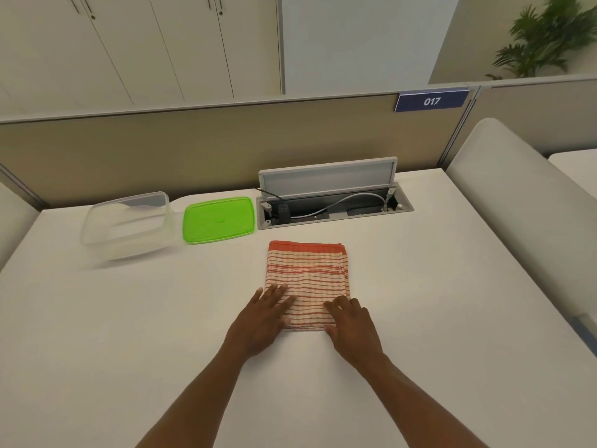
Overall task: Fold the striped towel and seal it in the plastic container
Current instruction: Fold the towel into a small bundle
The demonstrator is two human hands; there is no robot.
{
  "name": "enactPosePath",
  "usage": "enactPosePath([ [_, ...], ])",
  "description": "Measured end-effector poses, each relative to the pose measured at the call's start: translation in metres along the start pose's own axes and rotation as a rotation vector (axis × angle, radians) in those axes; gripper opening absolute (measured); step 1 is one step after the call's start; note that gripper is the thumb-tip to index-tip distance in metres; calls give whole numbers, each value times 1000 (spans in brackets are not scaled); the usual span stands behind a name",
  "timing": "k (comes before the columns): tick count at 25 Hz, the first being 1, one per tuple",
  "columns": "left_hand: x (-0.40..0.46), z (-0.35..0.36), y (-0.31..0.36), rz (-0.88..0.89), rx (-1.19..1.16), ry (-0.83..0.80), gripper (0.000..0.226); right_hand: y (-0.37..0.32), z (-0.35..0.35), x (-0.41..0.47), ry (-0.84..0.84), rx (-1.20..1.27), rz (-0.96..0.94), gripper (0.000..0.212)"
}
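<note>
Lying folded on the white table (420, 286), the striped towel (307, 273) was pressed at its near corners by the left hand (261, 321) and right hand (352, 328), both flat, fingers spread; those corners were hidden. Beyond the towel, to its left, the clear container (129, 224) stood empty, blurred, the green lid (219, 219) beside it. Farther right, "017" was read on a blue sign (431, 100).

My left hand (263, 321) and right hand (350, 328) lie palm down, side by side, fingers spread flat, both bare forearms stretched forward from below.
</note>
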State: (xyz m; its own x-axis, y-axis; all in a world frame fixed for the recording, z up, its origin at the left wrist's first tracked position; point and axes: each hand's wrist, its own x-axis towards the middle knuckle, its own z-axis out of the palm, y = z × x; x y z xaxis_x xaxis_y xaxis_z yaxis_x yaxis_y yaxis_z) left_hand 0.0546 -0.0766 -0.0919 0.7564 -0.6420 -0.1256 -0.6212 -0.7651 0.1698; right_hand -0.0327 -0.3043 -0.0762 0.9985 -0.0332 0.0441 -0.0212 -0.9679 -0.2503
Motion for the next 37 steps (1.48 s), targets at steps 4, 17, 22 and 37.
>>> enactPosePath([
  [4, -28, 11, -12, 9, -27, -72, 57, 1, 3, -11, -50, -34, -4, 47],
  [17, -22, -5, -6, -169, -123, 103, 29, 1, -4, -8, -91, -73, 26, 44],
  [22, -14, -18, -10, -241, -269, 83, 15, 5, -9, -6, -12, -136, -23, 31],
  [37, 14, -49, -26, -396, -724, 443, 9, 19, -30, 50, 107, 651, 203, 15],
])
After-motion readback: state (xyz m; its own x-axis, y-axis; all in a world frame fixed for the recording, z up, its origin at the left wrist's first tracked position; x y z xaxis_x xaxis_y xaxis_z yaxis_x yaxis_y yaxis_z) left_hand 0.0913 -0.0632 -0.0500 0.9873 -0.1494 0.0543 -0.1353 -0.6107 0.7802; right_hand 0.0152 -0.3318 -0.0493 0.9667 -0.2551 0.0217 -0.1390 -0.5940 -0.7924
